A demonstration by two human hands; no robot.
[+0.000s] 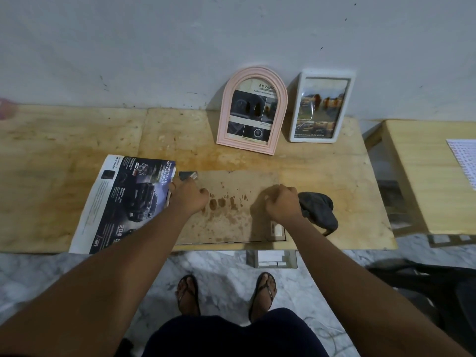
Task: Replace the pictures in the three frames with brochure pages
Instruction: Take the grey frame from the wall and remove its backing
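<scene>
In front of me stands a wooden table with a plywood top. It is blotched with orange-brown stains and has a seam left of the middle. Behind it, a pale grey wall rises straight from its back edge, the paint scuffed and flecked with small dark marks. To my right, across a narrow gap, is a second table of paler, cleaner wood. Under both runs a floor of white tiles veined grey like marble. The light is dim and cool, and the shadows it throws are soft.
</scene>
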